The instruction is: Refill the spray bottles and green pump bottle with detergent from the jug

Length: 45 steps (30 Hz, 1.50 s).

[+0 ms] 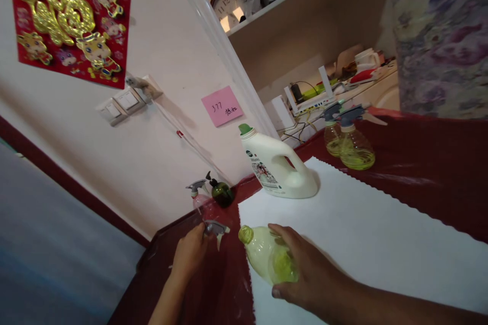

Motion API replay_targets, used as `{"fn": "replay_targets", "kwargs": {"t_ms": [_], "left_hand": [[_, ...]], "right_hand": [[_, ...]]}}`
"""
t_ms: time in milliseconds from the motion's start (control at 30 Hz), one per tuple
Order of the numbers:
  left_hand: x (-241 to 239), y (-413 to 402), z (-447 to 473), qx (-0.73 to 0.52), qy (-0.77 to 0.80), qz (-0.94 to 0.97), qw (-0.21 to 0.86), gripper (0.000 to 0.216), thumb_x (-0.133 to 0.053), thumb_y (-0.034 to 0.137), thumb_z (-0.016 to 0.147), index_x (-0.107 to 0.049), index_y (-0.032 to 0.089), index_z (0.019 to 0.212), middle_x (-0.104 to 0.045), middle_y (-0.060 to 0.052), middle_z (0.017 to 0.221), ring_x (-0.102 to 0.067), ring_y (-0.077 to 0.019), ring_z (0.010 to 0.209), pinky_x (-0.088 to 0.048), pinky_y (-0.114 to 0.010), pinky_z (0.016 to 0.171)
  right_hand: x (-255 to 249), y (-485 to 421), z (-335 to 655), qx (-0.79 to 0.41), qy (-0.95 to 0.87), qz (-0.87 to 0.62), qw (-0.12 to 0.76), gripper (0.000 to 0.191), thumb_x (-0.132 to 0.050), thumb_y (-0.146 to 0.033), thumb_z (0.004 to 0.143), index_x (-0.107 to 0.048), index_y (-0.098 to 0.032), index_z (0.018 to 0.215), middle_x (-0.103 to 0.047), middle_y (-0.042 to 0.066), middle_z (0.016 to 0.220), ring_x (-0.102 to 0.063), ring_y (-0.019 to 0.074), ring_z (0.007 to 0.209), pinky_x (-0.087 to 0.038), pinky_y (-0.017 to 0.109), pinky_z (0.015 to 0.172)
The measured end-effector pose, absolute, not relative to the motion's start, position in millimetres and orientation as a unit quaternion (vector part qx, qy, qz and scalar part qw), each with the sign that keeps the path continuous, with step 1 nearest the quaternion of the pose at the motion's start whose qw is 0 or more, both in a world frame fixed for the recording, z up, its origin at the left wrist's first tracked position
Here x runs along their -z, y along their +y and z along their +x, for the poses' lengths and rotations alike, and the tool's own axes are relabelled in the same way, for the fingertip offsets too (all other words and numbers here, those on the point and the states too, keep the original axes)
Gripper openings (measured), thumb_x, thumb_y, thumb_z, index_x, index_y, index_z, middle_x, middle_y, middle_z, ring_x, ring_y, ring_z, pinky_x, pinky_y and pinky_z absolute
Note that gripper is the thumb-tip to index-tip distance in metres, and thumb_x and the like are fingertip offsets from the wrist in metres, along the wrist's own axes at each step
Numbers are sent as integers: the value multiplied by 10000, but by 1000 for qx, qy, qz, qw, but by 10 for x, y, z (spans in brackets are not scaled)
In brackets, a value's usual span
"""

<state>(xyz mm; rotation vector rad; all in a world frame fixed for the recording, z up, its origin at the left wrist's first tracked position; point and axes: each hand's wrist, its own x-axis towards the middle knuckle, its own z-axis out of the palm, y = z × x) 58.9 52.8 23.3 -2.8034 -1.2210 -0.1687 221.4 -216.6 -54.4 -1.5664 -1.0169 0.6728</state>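
At the near left edge of the white sheet (366, 223), here's the clear bottle (263, 259), and the right hand (305, 269) has it, thumb on the near side and fingers round the far side. Look at it: see-through, rounded body, bare threaded neck pointing left, yellow-green liquid pooled low inside. Whether it stands upright or leans, I can't tell.

Over to the left, the left hand (192, 246) is pinched narrow on a grey spray head (216, 228) with a pale trigger, out above the dark red bench (224, 289), whose covering catches a glossy shine. That white sheet has a finely scalloped edge, smooth and matte across the middle.

Just beyond the clear bottle stands a cream plastic jug (280, 167), moulded handle, green cap; its label carries a dark round logo and a flowery picture, lettering too small to read. Far left, next to the wall, a pink-tinted spray bottle (202, 203) sits beside a squat, dark green pump bottle (222, 194). Far right, two spray bottles (356, 144) stand close together, clear and ribbed, yellow-green liquid in both.

Up on the wall, the pink note (221, 106) reads "377" in handwriting, with Chinese characters underneath. Left of that, a red paper hanging (70, 20) shows embossed, shiny gold lettering and cartoon animals.
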Motion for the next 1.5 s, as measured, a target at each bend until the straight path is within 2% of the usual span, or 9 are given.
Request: {"fn": "replay_targets", "kwargs": {"t_ms": [367,600,700,800,900,967,1033,1233,1500], "left_hand": [[28,716,578,22,-422,-906,12,352,-481,362,953,-618,253,1258,-748,-99,1225,-701,-294,1129,-464,-329,871],[114,748,556,61,-404,-911,-49,271,-565,326,869,-712,215,1067,-755,-142,1157,-689,-336,1126,-476,-409,959],[0,645,614,102,-376,-917,-80,375,-555,388,891,-673,189,1186,-696,-160,1286,-613,-328,1261,-429,-424,1071],[-196,357,734,115,-320,-921,-189,537,-532,524,930,-574,203,1358,-610,-149,1430,-618,-289,1261,-483,-393,1037],[-350,-80,920,73,-183,-869,-453,730,-748,510,810,-499,282,1457,-495,-127,1557,-569,-329,1324,-467,-465,1081],[-381,-370,1071,54,-112,-849,-513,838,-882,434,696,-528,289,1442,-502,-121,1551,-521,-348,1373,-422,-476,1138],[-364,-591,1227,55,-81,-836,-540,807,-887,362,711,-537,286,1435,-537,-120,1516,-538,-348,1353,-450,-479,1118],[-248,-654,1539,188,-112,-792,-570,629,-852,288,740,-574,237,1302,-644,-126,1372,-654,-321,1195,-539,-443,993],[124,-183,1615,313,-232,-811,-436,638,-792,411,781,-528,191,1319,-657,-156,1344,-649,-321,1209,-510,-463,1033]], "right_hand": [[570,-2169,2233,-259,-431,-671,545,1004,-806,-288,626,-399,-251,1543,-537,86,1485,-493,304,1318,-396,452,1129],[580,-2152,2243,-260,-429,-667,550,994,-794,-262,616,-412,-241,1533,-526,93,1503,-489,317,1332,-396,470,1142],[602,-2141,2249,-253,-420,-676,550,994,-781,-271,632,-395,-241,1548,-502,89,1532,-466,312,1364,-376,473,1164],[601,-2137,2253,-244,-398,-689,554,997,-771,-299,650,-371,-248,1561,-465,84,1564,-423,306,1405,-339,485,1190],[567,-2141,2260,-249,-375,-676,584,989,-758,-306,654,-359,-224,1555,-460,100,1557,-416,288,1416,-333,474,1200],[547,-2143,2277,-251,-365,-650,617,983,-742,-311,660,-340,-203,1551,-469,113,1544,-434,275,1408,-353,459,1193],[540,-2138,2313,-242,-360,-627,646,976,-715,-330,678,-310,-188,1554,-470,122,1543,-448,267,1403,-369,454,1186],[519,-2120,2495,-167,-361,-650,648,1013,-696,-401,715,-225,-200,1588,-339,127,1644,-321,288,1506,-269,516,1247],[502,-2128,2586,-132,-331,-668,653,683,-565,-500,871,-365,-267,1481,-432,112,1570,-415,333,1438,-353,588,1185]]}}
